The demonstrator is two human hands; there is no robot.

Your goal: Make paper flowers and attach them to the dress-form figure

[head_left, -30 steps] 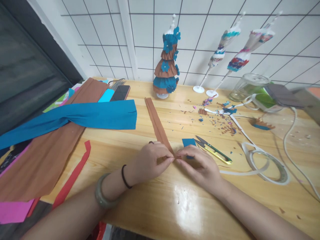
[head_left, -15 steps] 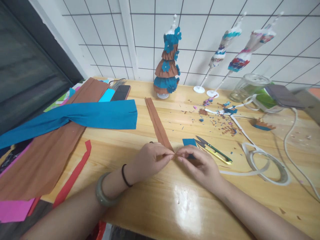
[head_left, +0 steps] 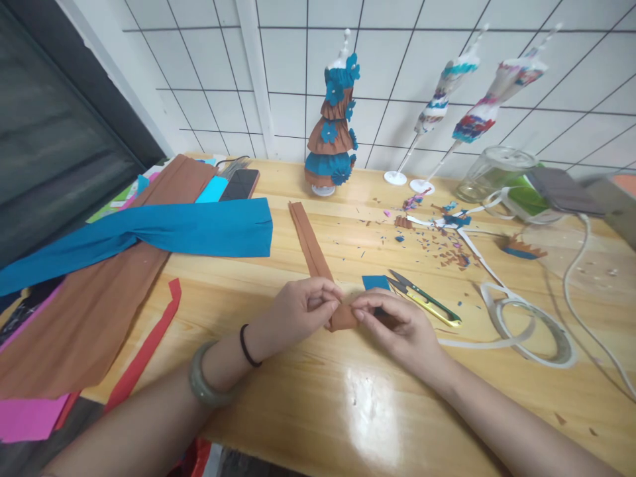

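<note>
A narrow brown paper strip [head_left: 312, 246] runs down the table, its near end between my two hands, where a folded flap shows. My left hand [head_left: 304, 306] pinches that end from the left, a bracelet and a dark band on its wrist. From the right, my right hand [head_left: 392, 321] pinches the flap's edge with thumb and forefinger. Just beyond the right hand lie a small blue piece [head_left: 376, 283] and thread snips [head_left: 428, 299] with yellow and green handles.
Blue [head_left: 213, 228] and brown [head_left: 89, 318] sheets cover the left side. A decorated dress form [head_left: 330, 142] stands at the back, two slimmer ones [head_left: 434, 109] to its right. Paper scraps, a white tape roll [head_left: 564, 344], a glass jar [head_left: 497, 173] and a cable lie right.
The strip's near end has turned up into a visible brown flap between the fingers. My left hand has shifted slightly left, and the strip's far end has come a little nearer.
</note>
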